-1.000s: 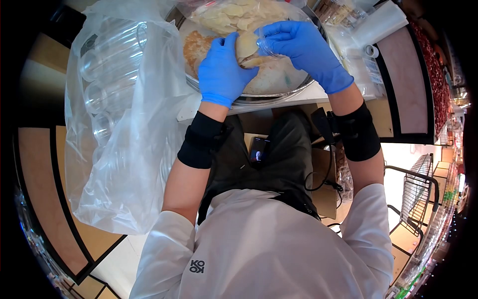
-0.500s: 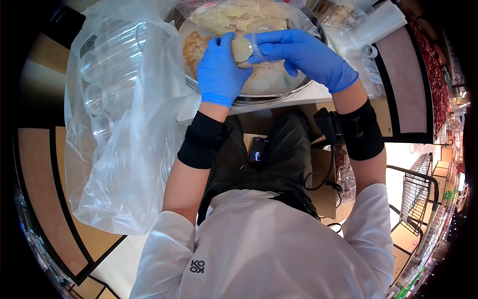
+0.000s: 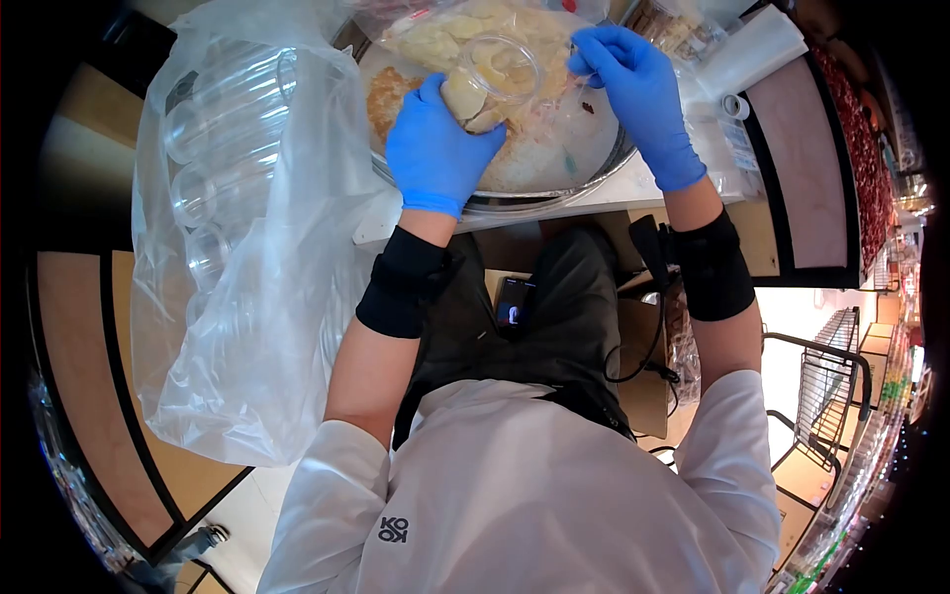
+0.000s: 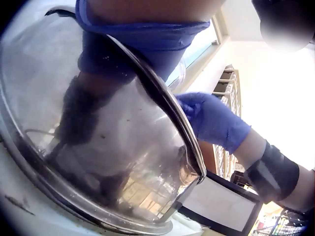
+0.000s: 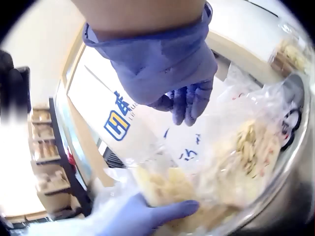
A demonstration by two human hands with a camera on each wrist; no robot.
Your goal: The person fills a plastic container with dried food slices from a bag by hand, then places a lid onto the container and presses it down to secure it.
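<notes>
The blue-gloved left hand (image 3: pixel 440 153) grips a clear round container (image 3: pixel 503 98), whose wide rim faces up. Pale thin slices (image 3: pixel 463 96) show through its side, and in the right wrist view the left hand (image 5: pixel 140 215) wraps the container's lower part. To the right of the rim, apart from it, is the gloved right hand (image 3: pixel 641 109), fingers loosely bent over a clear bag. No object shows in the right hand (image 5: pixel 162 73) in the right wrist view. More pale slices (image 5: pixel 251 147) lie in a bag in the metal basin (image 4: pixel 123 123).
A large plastic bag (image 3: pixel 267 327) with several clear containers (image 3: pixel 198 193) stands left of the basin. On the right are a plastic roll (image 3: pixel 757 54) and packs of goods (image 3: pixel 683 30). A phone (image 3: pixel 515 302) is between the person's legs, and a wire cart (image 3: pixel 829 381) stands beyond.
The right hand has left the container's rim and moved right. The container has tipped more upright in the left hand, so its round opening now shows.
</notes>
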